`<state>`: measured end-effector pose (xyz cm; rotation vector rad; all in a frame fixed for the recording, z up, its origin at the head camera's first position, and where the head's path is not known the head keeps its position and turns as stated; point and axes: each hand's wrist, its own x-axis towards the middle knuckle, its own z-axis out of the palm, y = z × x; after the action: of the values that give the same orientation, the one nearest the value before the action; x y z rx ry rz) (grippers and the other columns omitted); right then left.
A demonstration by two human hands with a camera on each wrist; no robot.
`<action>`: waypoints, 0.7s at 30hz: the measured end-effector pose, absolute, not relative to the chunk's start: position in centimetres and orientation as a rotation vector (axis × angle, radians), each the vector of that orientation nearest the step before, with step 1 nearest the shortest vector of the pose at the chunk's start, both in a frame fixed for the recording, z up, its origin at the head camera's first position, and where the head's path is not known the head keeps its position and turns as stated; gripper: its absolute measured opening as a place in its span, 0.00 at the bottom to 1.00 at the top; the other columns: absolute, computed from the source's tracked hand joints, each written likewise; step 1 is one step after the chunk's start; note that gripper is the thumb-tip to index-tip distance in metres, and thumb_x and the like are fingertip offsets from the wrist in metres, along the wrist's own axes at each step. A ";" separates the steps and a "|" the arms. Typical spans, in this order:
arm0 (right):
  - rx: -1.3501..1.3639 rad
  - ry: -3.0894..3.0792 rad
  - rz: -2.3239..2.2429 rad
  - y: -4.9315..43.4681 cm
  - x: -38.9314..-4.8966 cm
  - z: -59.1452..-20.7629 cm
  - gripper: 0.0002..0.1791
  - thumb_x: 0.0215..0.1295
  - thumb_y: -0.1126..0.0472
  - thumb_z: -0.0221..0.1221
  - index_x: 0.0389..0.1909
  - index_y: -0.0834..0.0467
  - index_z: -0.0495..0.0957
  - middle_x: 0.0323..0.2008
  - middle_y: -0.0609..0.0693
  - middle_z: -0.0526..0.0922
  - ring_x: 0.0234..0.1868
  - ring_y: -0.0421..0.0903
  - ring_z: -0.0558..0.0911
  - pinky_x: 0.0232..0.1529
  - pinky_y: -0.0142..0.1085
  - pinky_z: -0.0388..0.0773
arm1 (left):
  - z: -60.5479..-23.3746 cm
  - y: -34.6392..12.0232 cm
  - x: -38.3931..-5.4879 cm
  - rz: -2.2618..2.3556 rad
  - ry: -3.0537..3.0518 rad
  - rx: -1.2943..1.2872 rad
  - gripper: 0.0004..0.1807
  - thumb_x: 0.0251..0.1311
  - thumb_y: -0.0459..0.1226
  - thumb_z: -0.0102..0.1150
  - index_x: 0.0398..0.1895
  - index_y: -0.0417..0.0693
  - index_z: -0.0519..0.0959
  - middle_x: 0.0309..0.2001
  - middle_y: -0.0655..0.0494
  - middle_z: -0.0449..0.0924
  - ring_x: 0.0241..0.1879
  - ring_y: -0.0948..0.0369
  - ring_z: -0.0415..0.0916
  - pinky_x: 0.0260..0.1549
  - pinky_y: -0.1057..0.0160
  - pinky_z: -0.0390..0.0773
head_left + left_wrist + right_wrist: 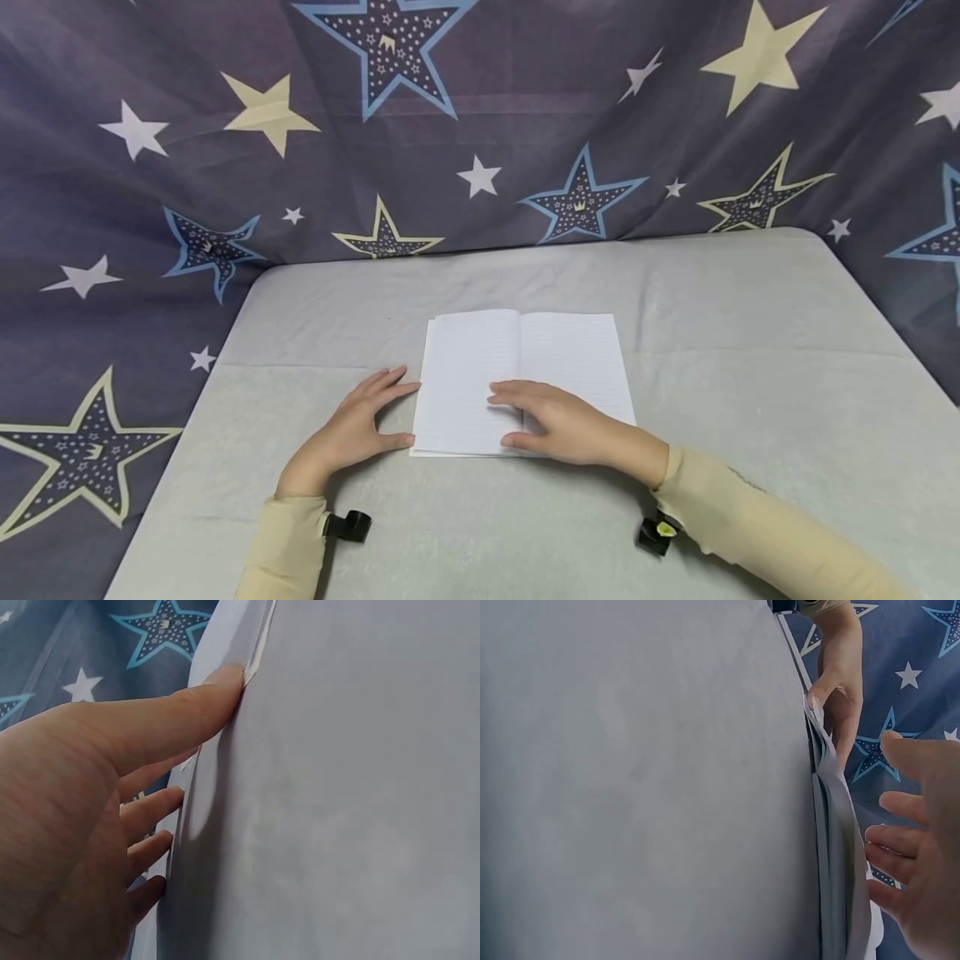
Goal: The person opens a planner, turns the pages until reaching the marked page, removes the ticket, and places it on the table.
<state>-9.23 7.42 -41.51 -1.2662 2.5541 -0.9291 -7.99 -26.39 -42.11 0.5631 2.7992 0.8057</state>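
Observation:
An open notebook (471,358) with lined white pages lies flat on the table, its centre fold running away from the person. My left hand (348,432) is at the notebook's left edge, fingers spread, thumb tip and index finger touching that edge. In the left wrist view the thumb (169,724) reaches the notebook's corner and the other fingers rest lower down. Over the fold and the lower right page is my right hand (566,427), fingers extended and pointing left, holding nothing. The right wrist view shows the notebook (840,847) edge-on, with a gap between its pages and the right thumb.
A grey cloth covers the table (750,375). Behind it and along its sides hangs a dark curtain (525,108) printed with stars. Each wrist carries a black strap mount, one left (352,526) and one right (654,536), close to the tabletop.

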 end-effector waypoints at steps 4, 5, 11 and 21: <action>-1.282 2.561 -0.897 7.4 -9.2 -41.5 0.30 0.67 0.48 0.63 0.65 0.57 0.74 0.70 0.52 0.69 0.71 0.49 0.65 0.70 0.46 0.62 | -41.8 -26.7 -8.0 0.831 2.801 0.543 0.39 0.54 0.45 0.74 0.69 0.48 0.71 0.74 0.44 0.59 0.74 0.41 0.48 0.66 0.31 0.52; -1.286 2.561 -0.892 7.4 -9.2 -41.5 0.29 0.67 0.48 0.64 0.65 0.57 0.74 0.70 0.52 0.69 0.71 0.49 0.65 0.70 0.46 0.62 | -41.6 -26.7 -7.9 0.853 2.801 0.545 0.38 0.55 0.44 0.73 0.69 0.47 0.71 0.74 0.44 0.59 0.74 0.40 0.49 0.66 0.31 0.52; -1.298 2.543 -0.877 7.4 -9.3 -41.4 0.29 0.66 0.49 0.64 0.63 0.58 0.75 0.69 0.53 0.71 0.72 0.49 0.65 0.70 0.46 0.61 | -40.9 -25.6 -7.9 0.959 2.778 0.597 0.34 0.59 0.41 0.70 0.69 0.48 0.71 0.73 0.47 0.62 0.74 0.43 0.49 0.67 0.34 0.52; -1.301 2.510 -0.863 7.7 -9.0 -41.0 0.27 0.68 0.49 0.62 0.63 0.56 0.75 0.68 0.51 0.71 0.71 0.48 0.65 0.70 0.47 0.62 | -41.8 -23.1 -7.5 0.693 2.823 0.612 0.37 0.59 0.46 0.70 0.71 0.50 0.69 0.75 0.48 0.57 0.75 0.43 0.48 0.67 0.34 0.53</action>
<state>-8.98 7.71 -40.99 -1.3014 2.5098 -0.8626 -7.48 -23.14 -41.78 0.6123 2.8228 0.6925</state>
